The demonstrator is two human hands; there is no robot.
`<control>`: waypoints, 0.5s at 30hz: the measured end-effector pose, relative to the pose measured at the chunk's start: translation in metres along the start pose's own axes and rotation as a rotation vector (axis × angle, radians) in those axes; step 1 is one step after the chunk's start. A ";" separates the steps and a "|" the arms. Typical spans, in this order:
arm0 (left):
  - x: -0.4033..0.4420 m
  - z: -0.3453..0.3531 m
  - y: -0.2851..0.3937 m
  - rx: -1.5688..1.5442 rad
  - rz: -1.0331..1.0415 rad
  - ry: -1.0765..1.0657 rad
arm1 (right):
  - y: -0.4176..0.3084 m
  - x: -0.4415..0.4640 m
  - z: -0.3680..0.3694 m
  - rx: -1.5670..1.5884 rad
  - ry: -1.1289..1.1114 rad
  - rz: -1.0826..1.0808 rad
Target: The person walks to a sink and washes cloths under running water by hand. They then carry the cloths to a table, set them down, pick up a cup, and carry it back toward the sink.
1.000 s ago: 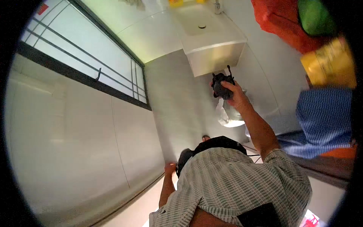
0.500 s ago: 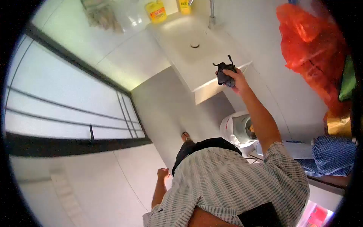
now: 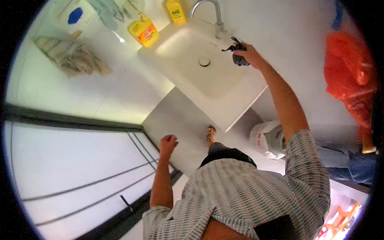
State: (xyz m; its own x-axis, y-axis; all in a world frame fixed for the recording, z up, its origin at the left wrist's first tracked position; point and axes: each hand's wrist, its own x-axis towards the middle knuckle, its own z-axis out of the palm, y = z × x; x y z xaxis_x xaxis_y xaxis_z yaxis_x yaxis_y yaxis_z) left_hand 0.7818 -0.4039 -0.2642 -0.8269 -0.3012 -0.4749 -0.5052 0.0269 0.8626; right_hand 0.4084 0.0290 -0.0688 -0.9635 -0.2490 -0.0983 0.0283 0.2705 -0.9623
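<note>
My right hand [image 3: 252, 57] is closed around a dark grey bundle [image 3: 240, 60] with thin black straps sticking out of its top. It looks like bunched cloth, but its exact kind is unclear. The hand holds it over the right side of the white sink [image 3: 224, 106], close to the chrome faucet [image 3: 219, 30]. Down at the left, my left hand [image 3: 169, 145] hangs above the grey floor, away from the sink. Its fingers are curled in, and I see nothing in them.
Two yellow bottles [image 3: 145, 32] [image 3: 176, 13] stand at the sink's back left. Cloths [image 3: 72, 56] hang on the left wall. A red plastic bag [image 3: 348, 72] hangs at the right. Below the sink stands a white-lined bin [image 3: 268, 138]. A framed frosted door [image 3: 80, 168] is at the left.
My right hand has carried the dark grey bundle from the sink's front corner in over the basin, toward the faucet. My left hand has swung forward and up. The view has moved closer to the sink.
</note>
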 end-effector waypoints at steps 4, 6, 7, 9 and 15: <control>0.035 0.028 0.100 0.181 0.060 -0.152 | 0.017 0.078 0.002 -0.231 0.112 -0.026; 0.080 0.030 0.149 0.221 0.078 -0.239 | 0.025 0.125 0.007 -0.315 0.147 -0.076; 0.082 0.036 0.160 0.241 0.110 -0.247 | 0.023 0.123 0.005 -0.433 0.218 -0.144; 0.117 0.048 0.192 0.182 0.093 -0.310 | 0.027 0.151 0.005 -0.599 0.234 -0.098; 0.185 0.098 0.290 -0.249 0.028 -0.377 | 0.039 0.167 -0.005 -0.834 0.088 0.128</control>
State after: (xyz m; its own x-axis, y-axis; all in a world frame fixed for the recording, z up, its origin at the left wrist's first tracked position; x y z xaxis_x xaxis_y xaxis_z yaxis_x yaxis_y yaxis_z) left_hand 0.4582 -0.3582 -0.1188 -0.8950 0.0656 -0.4412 -0.4445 -0.2139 0.8699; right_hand 0.2477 0.0030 -0.1215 -0.9844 -0.1057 -0.1408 -0.0335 0.8976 -0.4395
